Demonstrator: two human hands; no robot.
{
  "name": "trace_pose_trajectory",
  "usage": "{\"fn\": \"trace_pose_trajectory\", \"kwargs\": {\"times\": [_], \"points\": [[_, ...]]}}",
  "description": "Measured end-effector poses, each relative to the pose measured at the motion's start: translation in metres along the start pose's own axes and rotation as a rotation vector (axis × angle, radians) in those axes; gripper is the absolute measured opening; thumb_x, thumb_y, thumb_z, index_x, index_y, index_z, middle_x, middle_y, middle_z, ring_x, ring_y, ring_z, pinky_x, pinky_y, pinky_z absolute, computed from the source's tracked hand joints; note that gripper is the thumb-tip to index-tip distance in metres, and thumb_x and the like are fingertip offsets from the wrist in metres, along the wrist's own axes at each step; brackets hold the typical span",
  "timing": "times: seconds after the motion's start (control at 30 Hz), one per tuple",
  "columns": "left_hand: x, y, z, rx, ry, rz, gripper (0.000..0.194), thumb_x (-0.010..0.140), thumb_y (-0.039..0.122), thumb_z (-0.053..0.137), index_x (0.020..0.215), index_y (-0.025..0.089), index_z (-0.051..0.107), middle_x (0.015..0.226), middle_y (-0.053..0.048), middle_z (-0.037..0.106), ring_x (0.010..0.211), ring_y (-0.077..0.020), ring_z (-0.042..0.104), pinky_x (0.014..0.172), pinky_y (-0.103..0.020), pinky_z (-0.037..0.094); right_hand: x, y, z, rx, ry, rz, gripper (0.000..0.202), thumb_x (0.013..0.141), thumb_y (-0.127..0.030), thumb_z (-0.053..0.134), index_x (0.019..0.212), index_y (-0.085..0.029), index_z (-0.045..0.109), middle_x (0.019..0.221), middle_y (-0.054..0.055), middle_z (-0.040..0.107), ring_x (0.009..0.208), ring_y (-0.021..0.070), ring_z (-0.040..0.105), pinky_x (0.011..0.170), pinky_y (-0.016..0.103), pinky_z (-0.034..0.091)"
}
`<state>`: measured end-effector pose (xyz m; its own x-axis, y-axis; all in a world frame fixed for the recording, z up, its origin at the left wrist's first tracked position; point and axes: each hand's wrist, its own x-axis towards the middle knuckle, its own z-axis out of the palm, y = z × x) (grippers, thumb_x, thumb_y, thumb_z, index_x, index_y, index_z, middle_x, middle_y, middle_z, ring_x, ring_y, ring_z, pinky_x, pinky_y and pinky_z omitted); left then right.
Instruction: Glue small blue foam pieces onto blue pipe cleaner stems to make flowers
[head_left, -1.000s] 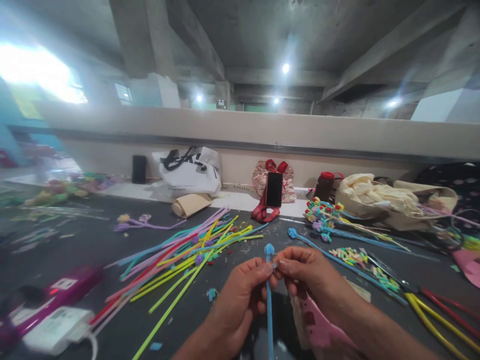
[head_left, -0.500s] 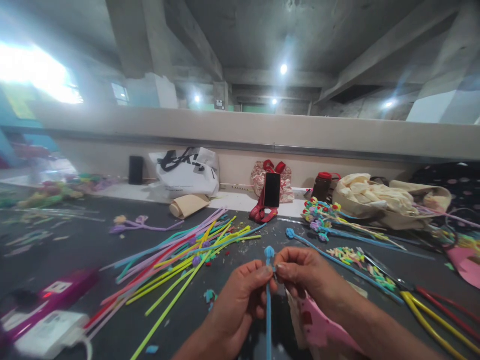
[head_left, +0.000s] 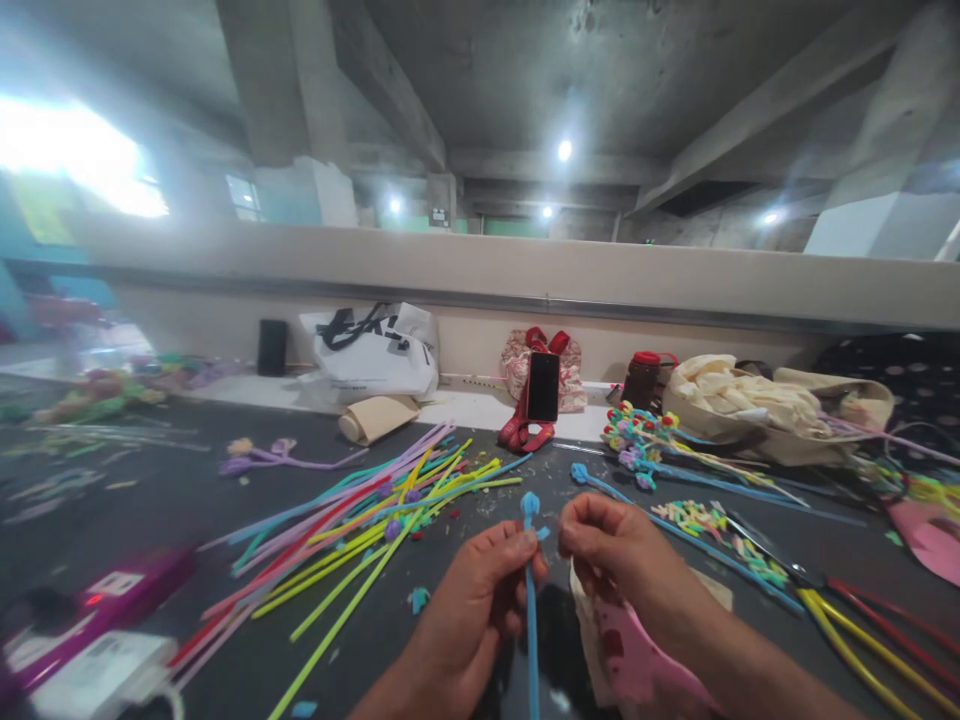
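Observation:
Upright in front of me stands a blue pipe cleaner stem (head_left: 532, 635) with a knotted blue bud at its top. My left hand (head_left: 487, 585) pinches it just below the bud, where a short blue end sticks out to the right. My right hand (head_left: 626, 550) is a little to the right, apart from the stem, its thumb and fingers closed together. Whether anything small is between those fingertips is hidden. Beyond the right hand lies another blue pipe cleaner (head_left: 690, 535) with a similar bud.
Left of my hands lies a pile of coloured pipe cleaners (head_left: 352, 520). To the right are cut pieces (head_left: 694, 522), pliers (head_left: 806, 580) with red and yellow handles, and finished flower stems (head_left: 637, 440). A phone (head_left: 543, 388) leans at the back. A purple power strip (head_left: 105, 610) sits front left.
My right hand has drawn slightly away to the right from the blue stem, exposing the short end. My left hand still holds the stem.

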<state>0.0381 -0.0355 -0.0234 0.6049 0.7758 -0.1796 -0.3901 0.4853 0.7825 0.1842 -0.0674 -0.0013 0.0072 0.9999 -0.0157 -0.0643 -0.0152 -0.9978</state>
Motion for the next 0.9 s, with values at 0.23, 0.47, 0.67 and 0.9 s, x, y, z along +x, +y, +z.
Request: {"fn": "trace_pose_trajectory", "kwargs": {"times": [0.23,0.47,0.67,0.9], "points": [[0.000,0.000,0.003,0.077,0.010,-0.024,0.020,0.066,0.029,0.061,0.060,0.013,0.051,0.050,0.004,0.046,0.038,-0.0015,0.034,0.037,-0.013,0.022,-0.004,-0.002,0.006,-0.104,-0.076,-0.087,0.016,0.070,-0.030,0.064,0.069,-0.015,0.057,0.055,-0.004,0.056,0.043,0.0054,0.045,0.039,0.015,0.030],[-0.002,0.000,0.004,0.108,-0.001,-0.062,0.020,0.070,0.030,0.058,0.060,0.014,0.051,0.050,0.005,0.044,0.039,-0.0016,0.034,0.037,-0.013,0.020,-0.011,-0.033,-0.020,-0.339,0.087,-0.178,0.008,0.071,-0.025,0.060,0.070,-0.017,0.058,0.051,-0.007,0.049,0.042,0.0054,0.044,0.039,0.016,0.031],[-0.002,-0.003,0.004,0.131,-0.054,-0.075,0.019,0.069,0.030,0.060,0.062,0.014,0.053,0.054,0.002,0.051,0.043,-0.0030,0.038,0.041,-0.014,0.026,-0.033,-0.033,-0.073,-0.713,0.090,-0.169,0.012,0.073,-0.025,0.057,0.064,-0.017,0.058,0.053,-0.004,0.049,0.047,0.0086,0.045,0.044,0.020,0.033],[-0.004,-0.005,0.010,0.160,-0.116,-0.130,0.016,0.069,0.027,0.058,0.062,0.014,0.053,0.058,-0.002,0.059,0.049,-0.0071,0.048,0.045,-0.016,0.034,-0.060,-0.007,-0.086,-0.993,0.000,-0.057,0.012,0.074,-0.022,0.052,0.069,-0.017,0.061,0.064,-0.001,0.060,0.059,0.0125,0.052,0.052,0.021,0.035]]}}
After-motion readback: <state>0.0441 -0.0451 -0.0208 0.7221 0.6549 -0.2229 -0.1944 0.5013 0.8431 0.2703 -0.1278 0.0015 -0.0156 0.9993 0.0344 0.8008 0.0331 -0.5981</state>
